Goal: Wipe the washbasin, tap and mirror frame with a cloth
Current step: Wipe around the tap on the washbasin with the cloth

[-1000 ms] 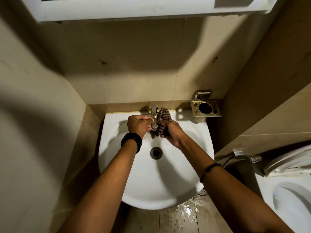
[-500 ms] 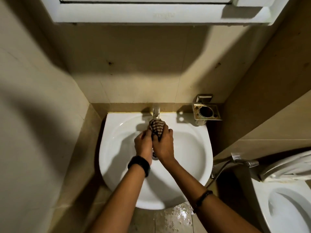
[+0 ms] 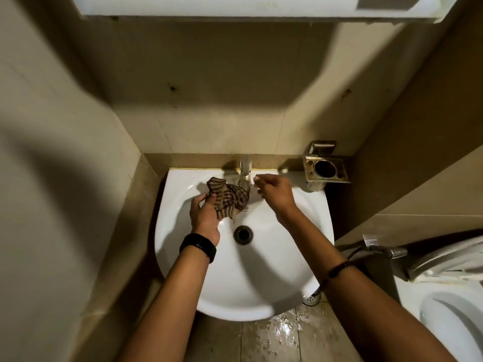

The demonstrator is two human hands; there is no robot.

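**Tight beige-tiled corner, cloth bunched up by the tap**

Tiled walls box you in on both sides, with the white washbasin (image 3: 188, 270) straight below you. Your left hand (image 3: 205, 214) grips the striped cloth (image 3: 227, 198) in a crumpled wad over the far-left part of the bowl, its right end touching the tap (image 3: 245, 173). Your right hand (image 3: 274, 192) hovers just right of the tap, fingers loosely curled, nothing in it as far as I can see.

Stuff that could bite you:

- With the cloth wadded like that, it'll probably skip patches of the bowl. Flatten it out.
- A loose tail hangs toward the drain (image 3: 243, 234); a slack grip drops it in.
- That right hand is near the metal holder (image 3: 326, 170), so a wide swing knocks it.
- The floor (image 3: 277, 333) near you looks wet. Stretching up to the mirror frame (image 3: 235, 7) from there is slip territory.
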